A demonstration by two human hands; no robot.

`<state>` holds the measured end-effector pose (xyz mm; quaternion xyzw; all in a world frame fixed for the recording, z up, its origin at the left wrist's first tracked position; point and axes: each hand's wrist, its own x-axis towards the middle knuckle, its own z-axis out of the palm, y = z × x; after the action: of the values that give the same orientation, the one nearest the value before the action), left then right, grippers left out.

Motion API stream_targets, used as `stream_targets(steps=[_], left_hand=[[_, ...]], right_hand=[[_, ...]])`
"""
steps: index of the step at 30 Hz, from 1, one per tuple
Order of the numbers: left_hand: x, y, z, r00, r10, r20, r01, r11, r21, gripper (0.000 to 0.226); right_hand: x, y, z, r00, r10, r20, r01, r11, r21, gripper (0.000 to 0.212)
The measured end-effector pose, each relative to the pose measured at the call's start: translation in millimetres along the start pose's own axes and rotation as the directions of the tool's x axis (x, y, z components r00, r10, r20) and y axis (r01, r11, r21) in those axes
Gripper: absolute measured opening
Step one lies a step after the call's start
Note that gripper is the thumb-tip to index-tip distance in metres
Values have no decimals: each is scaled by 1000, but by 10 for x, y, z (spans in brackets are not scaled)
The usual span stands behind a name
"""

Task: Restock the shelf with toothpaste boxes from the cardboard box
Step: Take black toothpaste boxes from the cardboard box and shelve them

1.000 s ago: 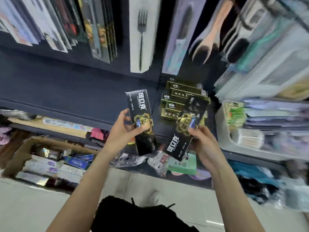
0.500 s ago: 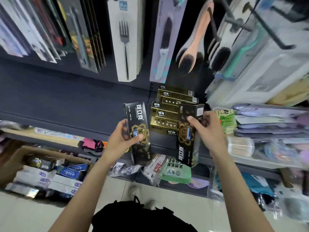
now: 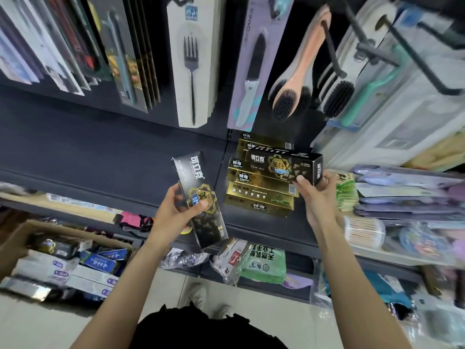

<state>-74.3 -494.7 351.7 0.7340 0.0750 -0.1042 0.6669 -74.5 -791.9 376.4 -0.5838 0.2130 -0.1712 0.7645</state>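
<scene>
Each grip holds one black toothpaste box: left hand (image 3: 176, 215), right hand (image 3: 317, 195).

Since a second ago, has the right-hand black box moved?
Yes. The right hand turned the black box from upright to lying flat against the gold stack.

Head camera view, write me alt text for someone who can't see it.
A person's right hand holds a black toothpaste box level over a stack of gold boxes on a dark shelf. The left hand grips a second black box upright. An open cardboard box sits lower left.
</scene>
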Motion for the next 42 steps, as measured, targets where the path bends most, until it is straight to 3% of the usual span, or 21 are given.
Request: stream_targets(steps=[2, 4, 6, 8, 9, 11, 14, 17, 19, 24, 27, 29, 31, 32, 33, 34, 35, 36, 38, 42], left_hand=[[20, 15, 53, 1000, -6, -9, 6, 1000, -15, 55], [51, 28, 123, 999, -9, -31, 8, 1000, -24, 53], [79, 37, 193, 999, -25, -43, 23, 999, -47, 53], [98, 42, 250, 998, -35, -46, 32, 997, -66, 53], [105, 52, 277, 998, -34, -47, 31, 997, -74, 53], [121, 66, 326, 998, -38, -41, 34, 995, -92, 53], [147, 88, 394, 999, -31, -29, 29, 997, -76, 54], [168, 129, 475, 999, -33, -23, 32, 998, -58, 55], [190, 119, 539, 997, -73, -5, 72, 993, -92, 55], [229, 117, 750, 992, -107, 66, 116, 979, -166, 48], [233, 133, 901, 988, -76, 132, 101, 975, -198, 42], [240, 143, 989, 986, -26, 164, 63, 972, -226, 35], [234, 145, 1069, 980, 46, 196, -21, 992, -128, 33], [250, 133, 1089, 973, 111, 200, -122, 991, 46, 36], [285, 103, 1090, 958, 191, 214, -252, 919, 305, 42], [328, 39, 1078, 934, 269, 235, -357, 736, 575, 47], [364, -17, 1065, 906, 328, 267, -410, 522, 748, 49], [395, -66, 1048, 887, 347, 306, -430, 374, 822, 48], [437, -159, 1034, 880, 302, 366, -447, 266, 854, 45], [485, -245, 1058, 888, 252, 384, -435, 192, 880, 47]], right_hand=[[147, 130, -17, 998, 29, -50, -24, 995, 96, 38], [322, 231, -20, 994, 12, -108, -3, 997, 81, 40], [519, 275, 16, 983, -53, -176, 15, 977, -211, 48], [742, 302, 46, 966, -170, -196, -9, 732, -681, 55], [837, 304, 73, 962, -207, -176, -20, 594, -804, 57], [1015, 291, 172, 964, -213, -159, -33, 497, -867, 56], [1267, 293, 337, 955, -183, -234, -110, 513, -851, 55], [1370, 317, 390, 962, -52, -269, -181, 618, -765, 58], [1274, 338, 339, 978, -3, -208, -147, 699, -700, 62], [456, 311, 184, 990, -111, 87, 141, 785, -603, 52], [-78, 202, 206, 888, 136, 440, 182, 774, -606, 50], [-207, 134, 200, 822, 213, 528, 188, 774, -605, 60], [-198, 48, 153, 836, 118, 536, 284, 741, -608, 53], [-154, 7, 117, 855, 44, 517, 345, 695, -630, 51], [-83, -28, 80, 868, -32, 496, 405, 623, -669, 51], [8, -54, 51, 873, -104, 477, 456, 519, -723, 52], [123, -63, 30, 872, -165, 460, 486, 399, -778, 53], [254, -59, 21, 869, -205, 451, 494, 284, -822, 54], [550, -28, 46, 861, -232, 453, 486, 109, -867, 54], [1081, 79, 175, 820, -235, 521, 495, -164, -853, 54]])
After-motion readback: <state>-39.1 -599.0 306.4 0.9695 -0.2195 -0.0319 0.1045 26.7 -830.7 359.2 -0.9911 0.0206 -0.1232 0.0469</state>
